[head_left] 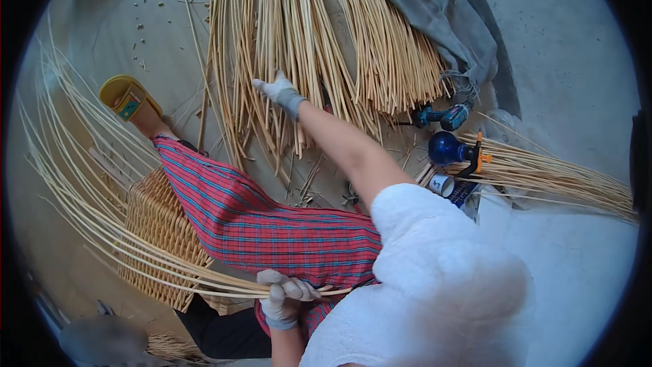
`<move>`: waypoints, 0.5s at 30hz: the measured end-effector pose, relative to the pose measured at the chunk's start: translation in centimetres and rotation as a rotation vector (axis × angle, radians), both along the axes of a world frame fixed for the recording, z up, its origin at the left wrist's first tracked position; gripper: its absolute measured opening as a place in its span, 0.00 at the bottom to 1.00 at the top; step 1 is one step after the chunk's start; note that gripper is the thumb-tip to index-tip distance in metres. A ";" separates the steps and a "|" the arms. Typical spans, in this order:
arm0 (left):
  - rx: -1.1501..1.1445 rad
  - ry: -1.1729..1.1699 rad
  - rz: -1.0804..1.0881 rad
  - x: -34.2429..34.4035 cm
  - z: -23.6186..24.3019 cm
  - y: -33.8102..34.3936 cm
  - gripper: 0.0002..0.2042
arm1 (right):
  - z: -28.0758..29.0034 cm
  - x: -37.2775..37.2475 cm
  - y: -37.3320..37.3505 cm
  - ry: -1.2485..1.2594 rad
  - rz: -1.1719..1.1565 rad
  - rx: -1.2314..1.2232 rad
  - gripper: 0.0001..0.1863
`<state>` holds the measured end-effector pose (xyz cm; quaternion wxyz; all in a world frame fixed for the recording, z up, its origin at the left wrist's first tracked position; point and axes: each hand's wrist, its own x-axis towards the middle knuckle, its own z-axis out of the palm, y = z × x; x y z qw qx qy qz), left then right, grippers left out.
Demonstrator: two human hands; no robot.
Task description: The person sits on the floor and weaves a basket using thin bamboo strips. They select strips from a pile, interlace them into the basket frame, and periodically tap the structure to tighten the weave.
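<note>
Rods (234, 289) clutched tight in the gloved left hand (288, 293), fingers wrapped right around the bunch, short ends poking out on the body side of the grip, long tips fanning away past the far side, across the woven basket (156, 221) just beyond. Over to the gloved right hand (279, 91): fingers spread, right at the sheaf of loose canes (292, 34), contact hard to judge from this angle. Cordless drill (455, 116) well apart from that hand, back on the wrist side.
</note>
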<state>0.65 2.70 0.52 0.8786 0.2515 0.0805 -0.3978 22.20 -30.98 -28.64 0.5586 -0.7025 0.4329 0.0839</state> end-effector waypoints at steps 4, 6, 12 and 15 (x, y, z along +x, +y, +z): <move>0.086 0.090 0.080 -1.0 -0.1 0.7 0.16 | -1.1 -6.6 -1.2 -0.149 -0.035 0.383 0.50; 0.089 0.088 0.095 -1.1 -0.5 0.9 0.15 | 1.7 -8.6 0.1 -0.133 -0.056 0.579 0.55; 0.139 0.078 0.115 -0.9 -0.7 0.6 0.16 | 3.6 -15.3 4.1 -0.272 -0.228 1.038 0.30; 0.208 0.089 0.159 -1.0 -0.1 -0.1 0.17 | 6.5 -16.9 5.3 -0.114 -0.003 0.576 0.25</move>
